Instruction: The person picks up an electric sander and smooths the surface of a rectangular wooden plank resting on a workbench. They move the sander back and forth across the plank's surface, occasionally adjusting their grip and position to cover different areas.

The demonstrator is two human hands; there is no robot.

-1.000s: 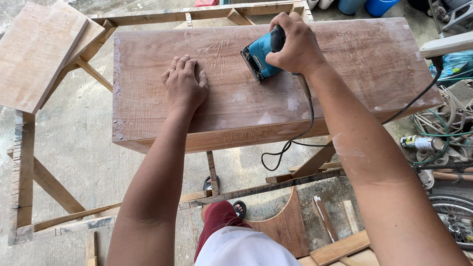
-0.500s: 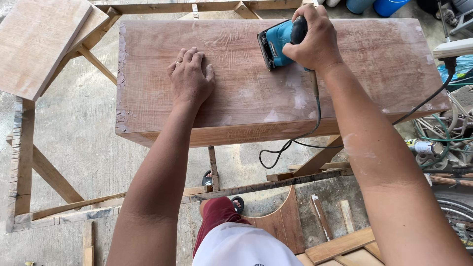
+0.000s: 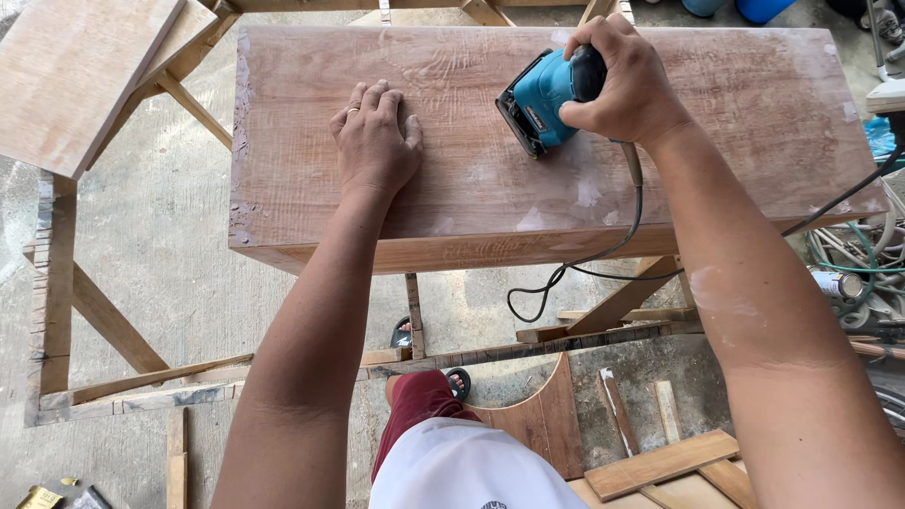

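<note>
A long reddish wooden box (image 3: 716, 123) rests on a wooden frame, its top dusted with pale patches. My right hand (image 3: 624, 77) grips a teal and black electric sander (image 3: 542, 97) pressed on the box's top, right of centre. Its black cord (image 3: 575, 273) hangs over the front edge and loops below. My left hand (image 3: 375, 137) lies flat, fingers together, on the top left of centre, a ring on one finger.
A pale wooden board (image 3: 75, 75) lies on the frame at the upper left. Wood offcuts (image 3: 660, 462) and a curved panel (image 3: 542, 424) sit on the concrete floor by my feet. Coiled hoses and a can (image 3: 839, 283) lie at the right.
The view has shifted, so the box now sits lower in the picture. The sander has slid slightly toward me along the top. My left hand stays flat on the box.
</note>
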